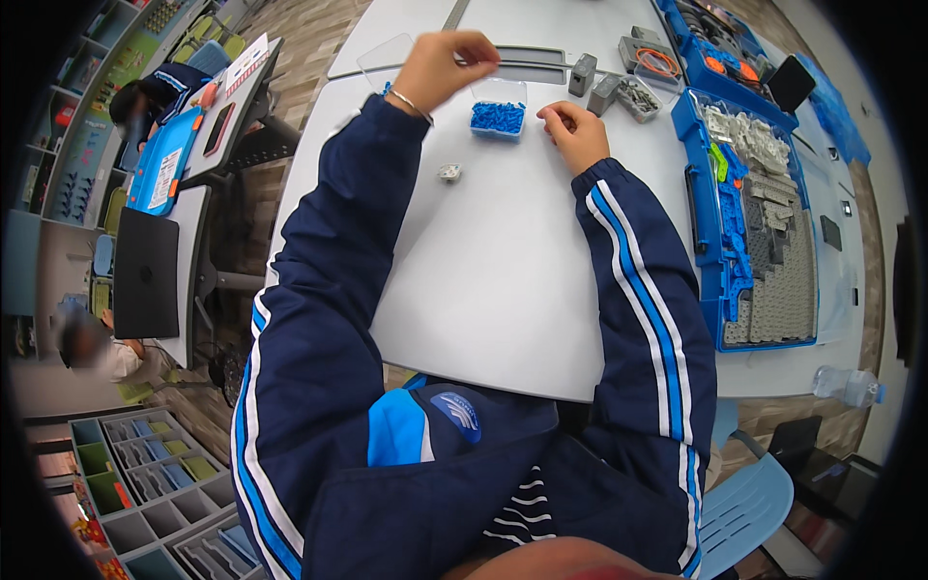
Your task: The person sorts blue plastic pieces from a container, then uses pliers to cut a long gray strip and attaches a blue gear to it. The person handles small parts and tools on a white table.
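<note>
A transparent plastic box (512, 135) full of small blue pegs (496, 117) stands at the far side of the white table, its lid raised behind it. My left hand (445, 68) hovers above and left of this box, fingertips pinched together; whatever they may hold is too small to make out. Just right of the box, my right hand (577, 137) hangs low with its fingers curled in, and their contents are hidden. On the tabletop nearer to me lies a small whitish block (449, 172). Another transparent container (386, 60) sits partly behind my left hand.
Grey motor-like blocks (583, 73) and a small tray of metal parts (638, 100) stand beyond my right hand. A blue case of grey, white and blue building parts (764, 213) fills the right side. A water bottle (848, 387) lies at the right edge.
</note>
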Action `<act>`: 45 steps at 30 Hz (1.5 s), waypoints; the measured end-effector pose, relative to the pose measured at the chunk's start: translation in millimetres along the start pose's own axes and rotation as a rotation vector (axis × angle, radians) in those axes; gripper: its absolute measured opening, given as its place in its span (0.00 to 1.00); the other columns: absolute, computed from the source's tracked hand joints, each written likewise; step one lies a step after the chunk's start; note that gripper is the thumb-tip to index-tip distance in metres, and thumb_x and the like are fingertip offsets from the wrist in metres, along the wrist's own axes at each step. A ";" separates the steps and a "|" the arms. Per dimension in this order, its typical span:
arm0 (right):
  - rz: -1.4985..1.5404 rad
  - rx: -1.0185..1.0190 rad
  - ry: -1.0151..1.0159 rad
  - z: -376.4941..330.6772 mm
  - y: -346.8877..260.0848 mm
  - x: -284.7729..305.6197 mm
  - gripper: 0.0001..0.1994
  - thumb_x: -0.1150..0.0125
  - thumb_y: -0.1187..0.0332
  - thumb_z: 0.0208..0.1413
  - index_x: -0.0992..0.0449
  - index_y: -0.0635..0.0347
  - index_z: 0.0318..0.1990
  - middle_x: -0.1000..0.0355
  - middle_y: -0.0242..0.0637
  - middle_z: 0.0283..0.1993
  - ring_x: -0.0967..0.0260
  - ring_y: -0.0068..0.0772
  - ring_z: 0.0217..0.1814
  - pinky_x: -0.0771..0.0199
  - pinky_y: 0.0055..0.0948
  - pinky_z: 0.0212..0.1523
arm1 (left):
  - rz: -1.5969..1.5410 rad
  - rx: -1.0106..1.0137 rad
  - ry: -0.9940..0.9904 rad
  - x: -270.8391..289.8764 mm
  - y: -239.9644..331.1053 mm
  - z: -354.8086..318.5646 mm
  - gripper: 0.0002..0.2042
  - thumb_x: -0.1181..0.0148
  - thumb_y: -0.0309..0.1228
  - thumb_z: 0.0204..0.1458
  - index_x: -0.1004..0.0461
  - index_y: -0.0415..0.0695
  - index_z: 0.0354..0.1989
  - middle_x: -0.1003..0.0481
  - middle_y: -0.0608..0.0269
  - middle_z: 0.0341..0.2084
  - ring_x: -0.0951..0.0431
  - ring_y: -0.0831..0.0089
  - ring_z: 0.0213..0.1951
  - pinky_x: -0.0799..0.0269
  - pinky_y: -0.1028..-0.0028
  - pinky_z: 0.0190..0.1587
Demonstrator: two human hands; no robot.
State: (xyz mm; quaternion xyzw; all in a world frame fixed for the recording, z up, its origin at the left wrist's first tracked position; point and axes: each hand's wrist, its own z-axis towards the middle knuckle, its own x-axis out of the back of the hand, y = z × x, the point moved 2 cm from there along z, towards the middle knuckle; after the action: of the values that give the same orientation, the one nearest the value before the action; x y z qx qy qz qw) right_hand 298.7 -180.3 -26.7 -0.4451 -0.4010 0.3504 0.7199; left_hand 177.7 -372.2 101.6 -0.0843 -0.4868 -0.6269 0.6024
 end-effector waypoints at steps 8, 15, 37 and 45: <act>-0.174 0.177 -0.111 -7.3 -17.6 -1.5 0.24 0.25 0.60 0.53 0.21 0.53 0.58 0.31 0.25 0.37 0.43 0.13 0.27 0.39 0.16 0.29 | 0.017 0.041 -0.005 -27.3 17.6 -39.3 0.06 0.31 0.26 0.52 0.18 0.41 0.37 0.18 0.60 0.31 0.17 0.73 0.32 0.21 0.76 0.34; -0.172 0.106 -0.128 -6.3 -18.5 -1.2 0.31 0.20 0.54 0.45 0.21 0.48 0.58 0.30 0.26 0.35 0.40 0.17 0.25 0.37 0.20 0.28 | 0.022 0.165 0.012 -3.6 3.8 -82.5 0.22 0.26 0.35 0.50 0.24 0.42 0.52 0.20 0.60 0.47 0.18 0.71 0.42 0.20 0.74 0.37; -0.583 0.250 -0.045 -14.2 -30.2 -6.2 0.30 0.35 0.48 0.60 0.29 0.51 0.66 0.30 0.33 0.31 0.31 0.33 0.26 0.29 0.33 0.31 | -0.026 0.287 -0.067 -6.3 -23.3 -122.7 0.25 0.29 0.41 0.54 0.25 0.43 0.58 0.22 0.58 0.49 0.21 0.71 0.44 0.23 0.73 0.43; -0.173 0.015 0.040 -3.2 11.7 -1.0 0.28 0.32 0.53 0.59 0.28 0.62 0.60 0.23 0.36 0.35 0.26 0.25 0.32 0.26 0.27 0.36 | -0.067 0.338 -0.144 -15.0 2.8 -153.0 0.17 0.29 0.38 0.54 0.19 0.42 0.48 0.22 0.61 0.40 0.22 0.71 0.38 0.24 0.71 0.43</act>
State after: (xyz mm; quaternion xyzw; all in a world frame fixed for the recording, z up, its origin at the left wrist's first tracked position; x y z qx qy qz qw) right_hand 299.5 -178.1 -38.7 -0.4103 -0.4209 0.2812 0.7586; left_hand 257.5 -470.5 14.4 -0.0102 -0.6297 -0.5481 0.5505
